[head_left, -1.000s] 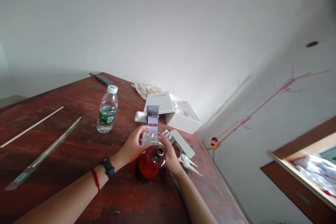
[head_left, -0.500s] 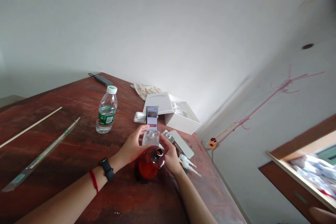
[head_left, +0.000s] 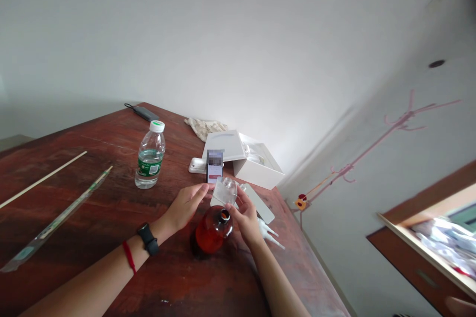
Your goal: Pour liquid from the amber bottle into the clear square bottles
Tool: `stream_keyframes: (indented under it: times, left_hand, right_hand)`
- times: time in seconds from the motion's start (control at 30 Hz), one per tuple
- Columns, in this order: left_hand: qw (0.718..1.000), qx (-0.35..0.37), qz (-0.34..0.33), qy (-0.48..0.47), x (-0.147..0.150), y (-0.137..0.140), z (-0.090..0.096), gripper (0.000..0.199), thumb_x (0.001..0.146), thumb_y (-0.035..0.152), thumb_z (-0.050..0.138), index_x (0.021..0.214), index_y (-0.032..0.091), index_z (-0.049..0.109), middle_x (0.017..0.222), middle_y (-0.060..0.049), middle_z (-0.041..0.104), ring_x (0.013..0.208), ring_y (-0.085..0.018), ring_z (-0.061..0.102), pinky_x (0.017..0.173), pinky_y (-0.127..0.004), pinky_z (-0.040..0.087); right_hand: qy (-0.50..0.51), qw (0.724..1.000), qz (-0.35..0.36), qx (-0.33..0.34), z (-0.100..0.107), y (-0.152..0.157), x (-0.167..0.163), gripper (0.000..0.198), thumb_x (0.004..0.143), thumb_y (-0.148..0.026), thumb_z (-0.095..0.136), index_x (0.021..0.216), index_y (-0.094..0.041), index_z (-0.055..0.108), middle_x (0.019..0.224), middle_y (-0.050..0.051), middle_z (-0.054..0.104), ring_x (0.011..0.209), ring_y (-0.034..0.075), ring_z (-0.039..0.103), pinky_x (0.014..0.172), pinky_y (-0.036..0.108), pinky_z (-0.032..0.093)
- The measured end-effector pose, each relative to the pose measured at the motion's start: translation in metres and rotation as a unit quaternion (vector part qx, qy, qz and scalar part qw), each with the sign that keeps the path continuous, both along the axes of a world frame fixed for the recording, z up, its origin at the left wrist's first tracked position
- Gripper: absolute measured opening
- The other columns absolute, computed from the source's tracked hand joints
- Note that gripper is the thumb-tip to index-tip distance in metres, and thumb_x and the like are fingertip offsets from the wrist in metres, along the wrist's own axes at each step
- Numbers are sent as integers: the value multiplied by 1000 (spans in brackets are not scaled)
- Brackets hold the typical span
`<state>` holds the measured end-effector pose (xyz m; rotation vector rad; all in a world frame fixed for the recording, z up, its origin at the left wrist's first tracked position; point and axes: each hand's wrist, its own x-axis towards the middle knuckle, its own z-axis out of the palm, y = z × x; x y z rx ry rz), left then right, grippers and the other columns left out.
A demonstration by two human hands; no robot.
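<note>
A small clear square bottle (head_left: 225, 191), tilted, is gripped between the thumb and fingers of my right hand (head_left: 247, 220). My left hand (head_left: 187, 203) is beside its left side, thumb and fingers stretched out, holding nothing. In front of both hands an amber bottle (head_left: 208, 234) stands uncapped on the table, its open neck turned toward the clear bottle. Behind the hands a phone (head_left: 214, 172) with a lit screen leans upright. White pump heads (head_left: 268, 230) lie to the right of my right hand, partly hidden by it.
On the reddish-brown table (head_left: 111, 208) a water bottle (head_left: 148, 156) stands to the left. Thin sticks, one in a clear sleeve (head_left: 59, 223), lie farther left. A white box (head_left: 258, 166) and a cloth (head_left: 204, 128) sit by the wall. A pink coat rack (head_left: 366, 146) stands at right.
The clear bottle has moved right and up, tilting, in my right hand. My left hand has come away from it. The amber bottle stays in place.
</note>
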<state>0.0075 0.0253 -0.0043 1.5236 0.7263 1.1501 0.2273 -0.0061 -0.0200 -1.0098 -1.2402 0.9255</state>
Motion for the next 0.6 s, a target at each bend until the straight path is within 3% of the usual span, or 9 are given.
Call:
stream_keyframes:
  times: [0.37,0.6]
  left_hand:
    - [998,27,-61,1,-7,-5,0,90,98,90,34,137,22,78,142,-14,75,134,-40,68,107,-56,57]
    - [996,35,-87,-2,-9,-4,-2,93,94,95,35,141,26,75,147,-12,73,139,-39,66,112,-55,55]
  right_hand:
    - [-10,1000,10,1,6,-3,2,81,80,-49,91,151,-23,62,147,15,72,140,40,64,118,57,51]
    - [-9,1000,-1,2,2,0,5,84,77,-50,94,150,-22,63,149,15,71,142,42,63,117,59,53]
